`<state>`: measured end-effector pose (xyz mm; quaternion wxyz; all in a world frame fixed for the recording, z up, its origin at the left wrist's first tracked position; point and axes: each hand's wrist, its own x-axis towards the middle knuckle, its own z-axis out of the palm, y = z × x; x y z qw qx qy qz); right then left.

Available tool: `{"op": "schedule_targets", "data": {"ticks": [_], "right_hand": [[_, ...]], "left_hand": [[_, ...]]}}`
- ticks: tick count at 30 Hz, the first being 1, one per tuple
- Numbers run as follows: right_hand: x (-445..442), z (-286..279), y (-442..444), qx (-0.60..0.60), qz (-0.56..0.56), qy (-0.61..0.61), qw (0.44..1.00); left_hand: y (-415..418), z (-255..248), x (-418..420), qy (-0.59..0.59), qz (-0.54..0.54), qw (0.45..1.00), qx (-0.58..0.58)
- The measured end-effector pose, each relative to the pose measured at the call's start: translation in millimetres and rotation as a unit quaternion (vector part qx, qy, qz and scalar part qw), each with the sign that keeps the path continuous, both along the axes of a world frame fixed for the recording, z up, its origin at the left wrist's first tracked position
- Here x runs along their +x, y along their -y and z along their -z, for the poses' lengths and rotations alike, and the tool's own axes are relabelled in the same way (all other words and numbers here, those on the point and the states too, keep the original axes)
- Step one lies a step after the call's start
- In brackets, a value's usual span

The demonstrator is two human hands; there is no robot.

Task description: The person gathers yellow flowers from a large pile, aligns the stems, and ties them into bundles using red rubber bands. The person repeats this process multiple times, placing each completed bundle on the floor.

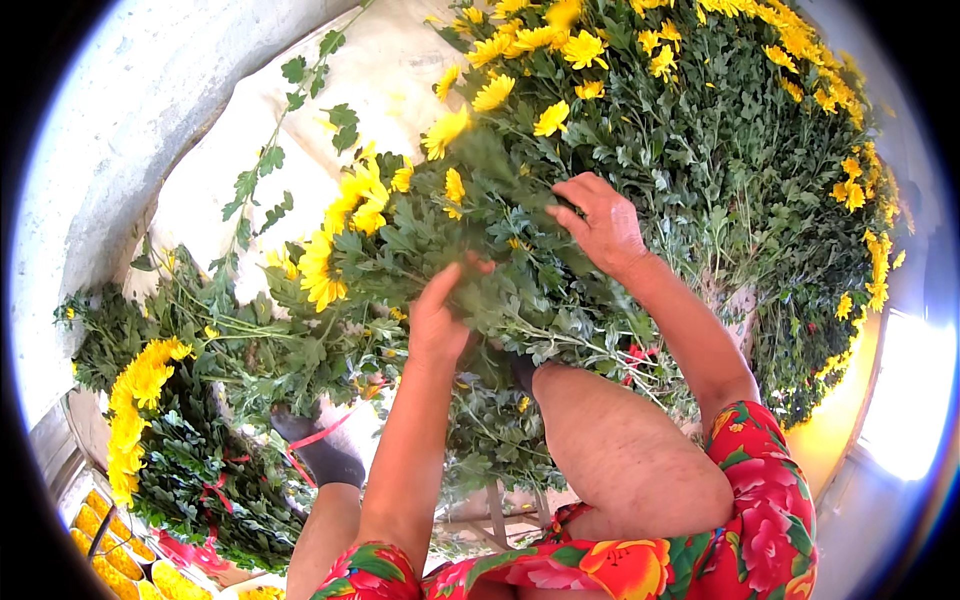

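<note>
My left hand (441,307) is closed round the stems of a bunch of yellow chrysanthemums (322,266), whose blooms point to the left. To the right and a little higher, my right hand (596,221) reaches over leafy stems with its fingers parted and bent; whether a stem lies between the fingertips cannot be made out. Some leaves between the two hands are blurred. A large heap of yellow chrysanthemums with long green stems (697,157) spreads behind and to the right of my right hand.
At the lower left lies a bundle of chrysanthemums (187,442) tied with red ribbon (217,491). Yellow blooms in wrappings (112,551) stand in the lower left corner. A pale wall (112,150) curves along the left. Loose stems lie over my feet and around my legs.
</note>
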<state>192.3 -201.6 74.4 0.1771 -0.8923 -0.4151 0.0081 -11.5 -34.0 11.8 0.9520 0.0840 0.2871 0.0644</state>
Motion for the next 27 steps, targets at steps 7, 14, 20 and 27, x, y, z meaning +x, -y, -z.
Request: {"op": "schedule_targets", "data": {"ticks": [7, 14, 20, 27], "right_hand": [[66.8, 28.0, 91.1, -0.196, 0.161, 0.161, 0.954], [-3.1, -27.5, 28.1, 0.023, 0.096, 0.047, 0.994], [-85.3, -54.8, -35.1, 0.122, -0.073, -0.122, 0.982], [-115.5, -48.3, -41.1, 0.015, -0.082, -0.151, 0.985]], "left_hand": [[-5.3, 10.3, -7.9, 0.037, 0.016, 0.999, 0.002], [-4.2, 14.0, -4.2, 0.069, 0.024, 0.997, 0.003], [-4.9, 6.5, -7.5, 0.033, 0.013, 0.999, -0.025], [5.1, -11.3, -1.8, 0.058, 0.027, 0.996, 0.067]]}}
